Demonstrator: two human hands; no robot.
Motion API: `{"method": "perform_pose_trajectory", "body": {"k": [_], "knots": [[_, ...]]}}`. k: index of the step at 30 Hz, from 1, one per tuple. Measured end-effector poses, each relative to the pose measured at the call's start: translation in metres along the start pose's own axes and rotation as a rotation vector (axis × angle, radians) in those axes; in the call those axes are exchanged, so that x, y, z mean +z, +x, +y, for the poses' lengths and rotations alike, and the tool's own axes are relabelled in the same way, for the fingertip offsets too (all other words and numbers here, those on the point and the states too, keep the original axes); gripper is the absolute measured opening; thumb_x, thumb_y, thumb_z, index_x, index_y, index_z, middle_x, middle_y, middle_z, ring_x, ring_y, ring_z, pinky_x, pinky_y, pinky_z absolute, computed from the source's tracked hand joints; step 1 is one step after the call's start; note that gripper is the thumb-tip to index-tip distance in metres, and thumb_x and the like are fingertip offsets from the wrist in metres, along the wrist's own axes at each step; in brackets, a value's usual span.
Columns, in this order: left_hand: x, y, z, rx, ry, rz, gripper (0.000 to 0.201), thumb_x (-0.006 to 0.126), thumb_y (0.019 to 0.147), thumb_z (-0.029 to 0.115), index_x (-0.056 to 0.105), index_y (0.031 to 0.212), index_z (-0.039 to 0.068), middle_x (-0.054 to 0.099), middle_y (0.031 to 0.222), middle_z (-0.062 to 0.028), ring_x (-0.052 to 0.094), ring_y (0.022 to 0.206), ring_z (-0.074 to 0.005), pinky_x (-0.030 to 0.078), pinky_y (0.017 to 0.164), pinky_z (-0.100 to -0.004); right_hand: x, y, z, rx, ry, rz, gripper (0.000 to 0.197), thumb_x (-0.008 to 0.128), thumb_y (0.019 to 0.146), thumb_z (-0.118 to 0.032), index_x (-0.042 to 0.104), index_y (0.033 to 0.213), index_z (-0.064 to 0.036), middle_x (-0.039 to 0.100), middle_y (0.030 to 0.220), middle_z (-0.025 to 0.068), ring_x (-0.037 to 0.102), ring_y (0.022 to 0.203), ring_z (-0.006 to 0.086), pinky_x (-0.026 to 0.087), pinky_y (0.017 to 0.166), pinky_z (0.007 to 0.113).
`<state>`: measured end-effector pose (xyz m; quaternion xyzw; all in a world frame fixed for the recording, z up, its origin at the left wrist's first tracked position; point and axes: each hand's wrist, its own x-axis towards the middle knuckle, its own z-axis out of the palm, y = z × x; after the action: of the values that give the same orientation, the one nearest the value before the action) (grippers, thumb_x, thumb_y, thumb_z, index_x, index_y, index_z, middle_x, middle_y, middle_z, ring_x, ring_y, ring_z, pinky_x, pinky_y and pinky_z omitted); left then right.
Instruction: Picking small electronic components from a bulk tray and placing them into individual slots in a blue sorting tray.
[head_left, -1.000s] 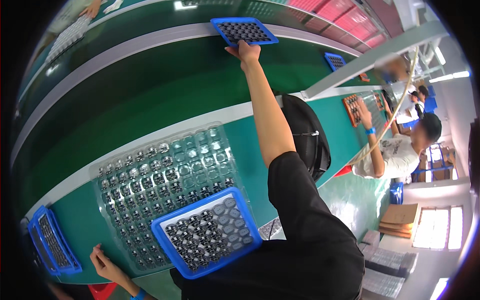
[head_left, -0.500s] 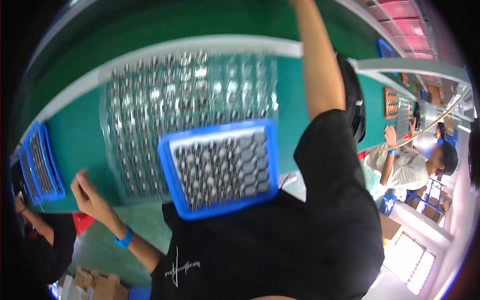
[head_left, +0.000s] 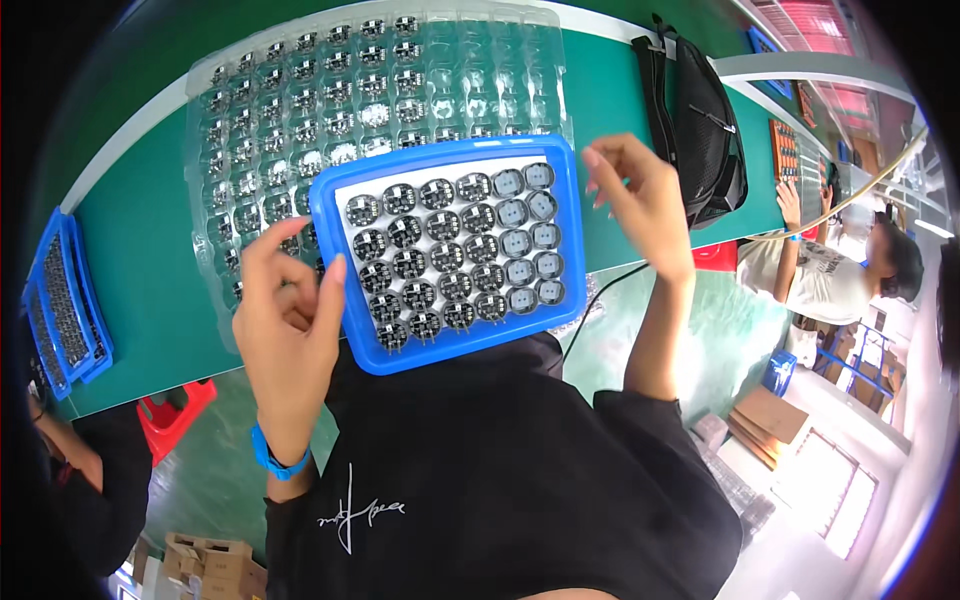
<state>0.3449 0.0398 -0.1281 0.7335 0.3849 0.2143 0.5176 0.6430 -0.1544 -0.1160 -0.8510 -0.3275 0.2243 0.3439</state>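
Both half-open: L hand (head_left: 288,325) at L rim of blue tray (head_left: 450,155), R hand (head_left: 645,205) nr R rim.

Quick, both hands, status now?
Left hand: open, loosely curved by the left rim of the blue tray; contact unclear.
Right hand: open, nothing visibly held, right of the blue tray.

Workbench (head_left: 140,290): ran long through an electronics assembly workshop
Blue tray (head_left: 440,160): held rows of round circuit parts (head_left: 446,257) by the front edge
Co-worker (head_left: 822,285): reached over that edge, farther right
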Motion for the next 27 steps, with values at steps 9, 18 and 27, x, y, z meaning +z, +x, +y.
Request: {"method": "perform_pose_trajectory", "body": {"k": [9,18,27], "knots": [[-0.008,-0.005,-0.003,-0.188,-0.108,-0.223,0.049,0.068,0.105,0.004,0.051,0.151,-0.003,0.062,0.093,-0.0012,0.065,0.067,-0.0066,0.049,0.050,-0.0211,0.025,-0.038,0.006,-0.019,0.046,0.080,0.019,0.068,0.108,-0.017,0.070,0.106,0.0017,0.065,0.074,-0.0015,0.057,0.065,0.0034,0.044,0.059,0.022],[-0.028,0.042,-0.004,-0.051,-0.067,-0.174,0.049,0.068,0.108,0.011,0.050,0.151,-0.002,0.061,0.091,-0.0002,0.064,0.065,-0.0059,0.047,0.048,-0.0221,0.031,0.012,-0.010,-0.097,0.275,-0.045,0.020,0.068,0.109,-0.017,0.066,0.109,0.0031,0.064,0.077,-0.0020,0.056,0.066,0.0026,0.044,0.057,0.021],[-0.050,-0.021,-0.005,-0.262,-0.136,-0.171,0.050,0.067,0.105,0.002,0.049,0.152,-0.002,0.064,0.094,-0.0012,0.067,0.064,-0.0069,0.052,0.049,-0.0217,0.034,-0.042,-0.019,0.118,0.377,-0.202,0.017,0.071,0.106,-0.013,0.065,0.105,0.0025,0.066,0.073,-0.0004,0.059,0.062,0.0033,0.044,0.052,0.021]]}}
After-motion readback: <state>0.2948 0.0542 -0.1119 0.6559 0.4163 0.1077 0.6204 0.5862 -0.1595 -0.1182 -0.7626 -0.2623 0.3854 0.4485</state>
